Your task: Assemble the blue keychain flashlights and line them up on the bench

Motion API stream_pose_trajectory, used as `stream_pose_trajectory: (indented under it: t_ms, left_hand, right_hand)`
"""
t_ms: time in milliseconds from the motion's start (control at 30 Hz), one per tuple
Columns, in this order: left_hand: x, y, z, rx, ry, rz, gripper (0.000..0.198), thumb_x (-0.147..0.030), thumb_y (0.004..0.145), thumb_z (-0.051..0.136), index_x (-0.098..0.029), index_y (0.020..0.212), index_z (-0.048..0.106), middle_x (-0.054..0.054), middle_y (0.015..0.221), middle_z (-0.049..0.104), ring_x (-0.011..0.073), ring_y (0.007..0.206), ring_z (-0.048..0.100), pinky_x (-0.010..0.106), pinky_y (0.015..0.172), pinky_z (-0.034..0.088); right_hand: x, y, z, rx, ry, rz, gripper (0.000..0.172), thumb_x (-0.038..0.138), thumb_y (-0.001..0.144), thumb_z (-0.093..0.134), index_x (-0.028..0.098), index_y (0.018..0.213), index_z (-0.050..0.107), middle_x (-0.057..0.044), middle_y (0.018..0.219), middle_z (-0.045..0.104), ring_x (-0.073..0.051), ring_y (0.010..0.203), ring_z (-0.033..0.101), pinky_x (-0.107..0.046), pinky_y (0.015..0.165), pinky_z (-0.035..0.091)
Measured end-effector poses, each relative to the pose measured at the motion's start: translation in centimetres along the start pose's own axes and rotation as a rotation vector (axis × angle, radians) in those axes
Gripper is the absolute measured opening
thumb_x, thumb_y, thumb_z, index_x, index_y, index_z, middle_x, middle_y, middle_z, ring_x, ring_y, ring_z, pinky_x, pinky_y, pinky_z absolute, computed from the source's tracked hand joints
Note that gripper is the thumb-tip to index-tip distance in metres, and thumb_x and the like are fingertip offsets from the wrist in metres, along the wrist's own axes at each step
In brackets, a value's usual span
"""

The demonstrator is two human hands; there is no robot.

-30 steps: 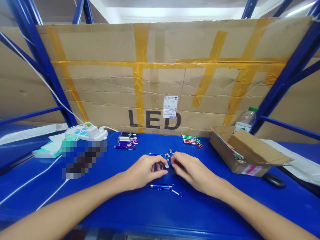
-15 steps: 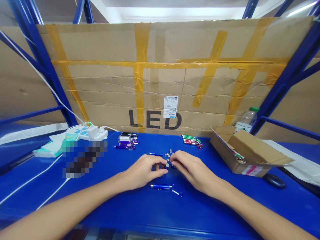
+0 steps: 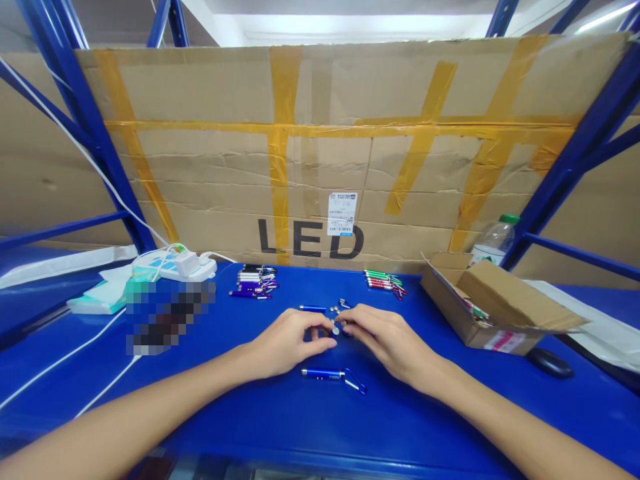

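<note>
My left hand (image 3: 287, 343) and my right hand (image 3: 383, 337) rest on the blue table (image 3: 300, 427), fingertips meeting over a small silver button cell (image 3: 335, 329). Both hands are pinched shut around tiny parts there. Several more button cells (image 3: 334, 309) and a blue tube (image 3: 311, 308) lie just beyond my fingers. A blue keychain flashlight (image 3: 330, 375) with a clip lies on the table just in front of my hands.
A pile of purple and black flashlights (image 3: 253, 282) lies at the back left, red and green ones (image 3: 383, 281) at the back right. An open cardboard box (image 3: 485, 308), a water bottle (image 3: 493, 241), a black mouse (image 3: 549, 361) and a power strip (image 3: 175, 265) stand around.
My hands have drawn slightly closer together over the small silver cell; the right fingers shifted a little left. Nothing else moved.
</note>
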State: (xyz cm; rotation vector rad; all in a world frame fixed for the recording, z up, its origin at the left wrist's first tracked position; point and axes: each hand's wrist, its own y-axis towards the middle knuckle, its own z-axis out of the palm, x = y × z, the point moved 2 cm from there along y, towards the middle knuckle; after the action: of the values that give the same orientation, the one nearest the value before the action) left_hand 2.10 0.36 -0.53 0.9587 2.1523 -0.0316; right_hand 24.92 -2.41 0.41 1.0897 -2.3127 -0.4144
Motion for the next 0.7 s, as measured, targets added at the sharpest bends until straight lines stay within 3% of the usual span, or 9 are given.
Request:
stream_pose_trajectory:
  t_ms: [267,400,700]
  left_hand:
    - [-0.01,0.13,0.06,0.013,-0.040,-0.025,0.022,-0.035,0.097,0.074,-0.019,0.110,0.082,0.001,0.085,0.079,0.0149,0.071,0.067,0.023,0.071,0.047]
    - [0.12,0.09,0.09,0.020,-0.023,-0.023,0.023,-0.035,0.096,0.075,-0.019,0.111,0.082,0.002,0.090,0.080,0.0161,0.074,0.068,0.025,0.073,0.048]
    - [-0.01,0.03,-0.09,0.001,0.029,0.059,0.019,-0.035,0.098,0.076,-0.018,0.105,0.080,0.003,0.093,0.075,0.0153,0.075,0.065,0.027,0.077,0.048]
  right_hand:
    - [-0.01,0.13,0.07,-0.007,0.114,0.101,0.016,0.026,0.117,0.041,0.024,0.122,0.056,-0.003,0.101,0.075,-0.017,0.088,0.073,-0.027,0.079,0.055]
    - [0.22,0.10,-0.08,-0.007,0.056,0.069,0.020,0.029,0.117,0.041,0.024,0.114,0.059,-0.002,0.094,0.071,-0.016,0.080,0.068,-0.027,0.075,0.053]
    - [0.55,0.08,-0.31,-0.042,-0.008,-0.024,0.021,0.026,0.116,0.043,0.024,0.123,0.063,-0.008,0.109,0.068,-0.022,0.097,0.067,-0.034,0.086,0.055]
